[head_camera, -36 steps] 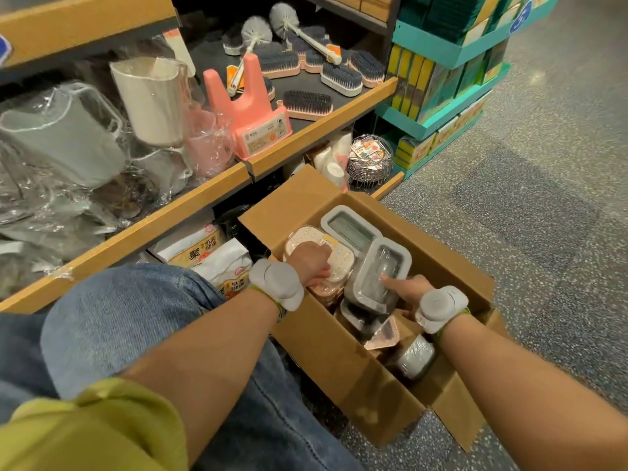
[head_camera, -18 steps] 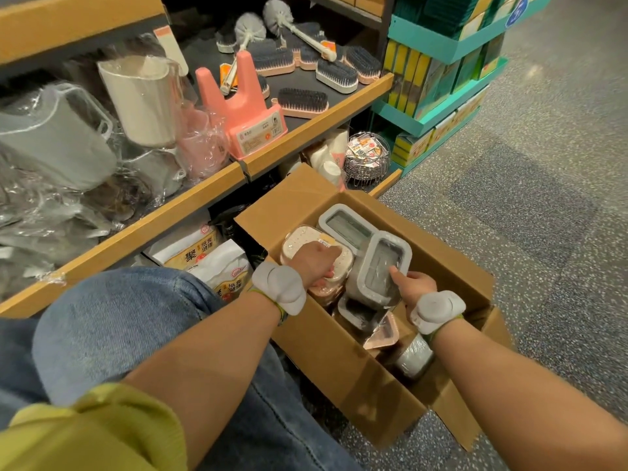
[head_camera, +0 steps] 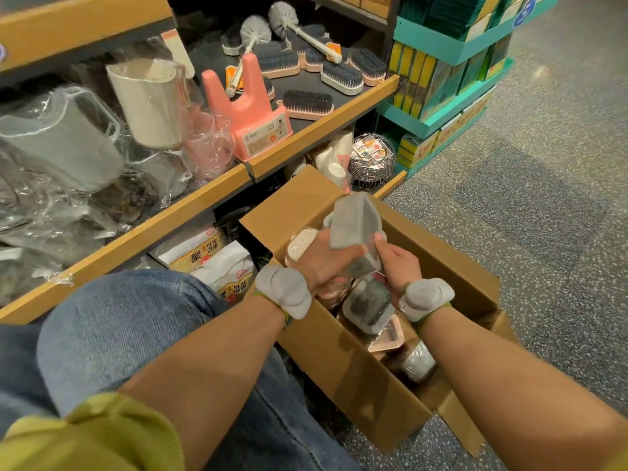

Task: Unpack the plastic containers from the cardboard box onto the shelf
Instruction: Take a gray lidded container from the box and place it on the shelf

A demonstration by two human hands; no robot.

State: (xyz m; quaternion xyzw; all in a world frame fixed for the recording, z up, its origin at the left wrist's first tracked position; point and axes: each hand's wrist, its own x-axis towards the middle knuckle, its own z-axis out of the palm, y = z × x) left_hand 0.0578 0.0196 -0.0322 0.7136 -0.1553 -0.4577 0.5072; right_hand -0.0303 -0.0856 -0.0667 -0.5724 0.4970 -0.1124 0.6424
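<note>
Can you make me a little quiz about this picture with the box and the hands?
1. True or false: both hands hold the grey container.
2. What colour is the stool on the shelf: A blue, B pink, C black?
3. Fill the gap: more containers still lie inside the cardboard ____.

Key:
1. True; the left hand and the right hand both grip it.
2. B.
3. box.
</note>
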